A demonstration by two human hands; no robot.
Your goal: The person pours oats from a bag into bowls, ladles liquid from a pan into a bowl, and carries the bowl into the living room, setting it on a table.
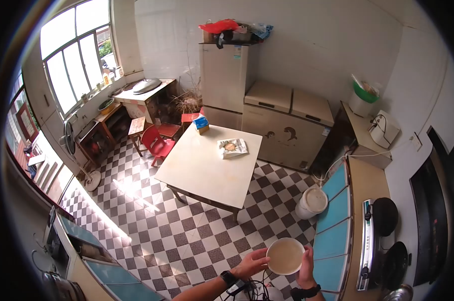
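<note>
Bowl (285,256) held up in both hands, on the near side of the table (202,168).
Left hand (248,265) and right hand (306,271) are apart, gripping opposite sides of the bowl. Progress, as judged: pick-up done, set-down not done. Contents, if any, cannot be told from the pale interior. Packet (232,148) on the table, touched by neither hand.

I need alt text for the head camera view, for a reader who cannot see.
Left hand and right hand hold a round bowl in a kitchen with checkered floor. Beyond, a pale table bears a packet.
</note>
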